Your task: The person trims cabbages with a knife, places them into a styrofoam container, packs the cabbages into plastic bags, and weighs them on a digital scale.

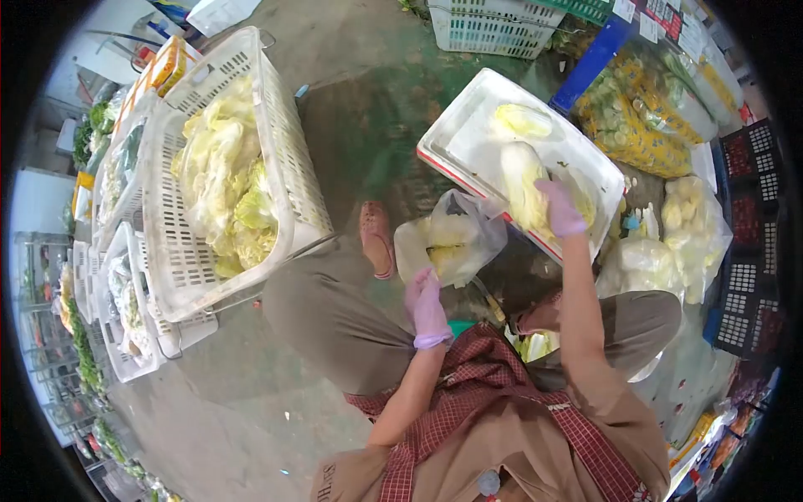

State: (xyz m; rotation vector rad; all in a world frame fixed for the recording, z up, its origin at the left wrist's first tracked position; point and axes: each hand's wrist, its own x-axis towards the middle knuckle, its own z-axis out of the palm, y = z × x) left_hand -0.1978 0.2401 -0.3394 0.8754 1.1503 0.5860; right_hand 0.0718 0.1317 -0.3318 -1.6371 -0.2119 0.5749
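My left hand, in a pinkish-purple glove, is closed on the rim of a clear plastic bag with pale yellow cabbage inside. To the right, my gloved right hand grips the side of a napa cabbage in a white foam box. A second, smaller cabbage lies toward the box's far end. Another cabbage is partly hidden behind my right hand. Below the bag, a tool with a yellowish handle is partly visible.
A white slatted crate of cabbages stands at left. Bagged vegetables and black crates line the right side. A pale green crate is at the back. Cabbage leaves lie by my leg.
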